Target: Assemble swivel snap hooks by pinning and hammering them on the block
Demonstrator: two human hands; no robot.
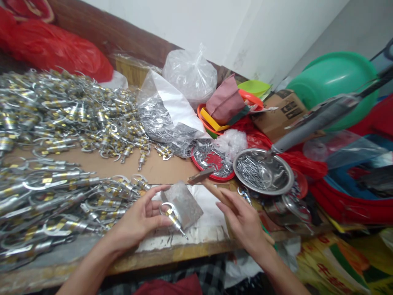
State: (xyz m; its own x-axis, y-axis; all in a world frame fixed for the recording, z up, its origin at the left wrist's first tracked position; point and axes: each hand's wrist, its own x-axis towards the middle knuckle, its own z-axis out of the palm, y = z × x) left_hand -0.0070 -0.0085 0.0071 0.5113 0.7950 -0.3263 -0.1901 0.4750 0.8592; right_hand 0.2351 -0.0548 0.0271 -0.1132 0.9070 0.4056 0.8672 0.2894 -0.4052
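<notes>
My left hand [139, 217] is curled at the left side of a flat grey metal block [187, 207]. Its thumb and fingers are at a small silver metal fitting with a curved hook and a yellow band [172, 215], whose thin end points down and to the right over the block's edge. In my right hand [242, 217] is a hammer [215, 188], gripped by its wooden handle. The hammer's head is raised above and beyond the block's far right corner. Under the block lies a white sheet [211, 221], worn along the front.
Many similar fittings [76, 110] are heaped at the left. A steel bowl [276, 188] of pins and a red tray [225, 177] of small metal parts stand at the right. Behind are plastic bags [190, 78]; a grey rod-like arm [316, 121] slants over the bowl.
</notes>
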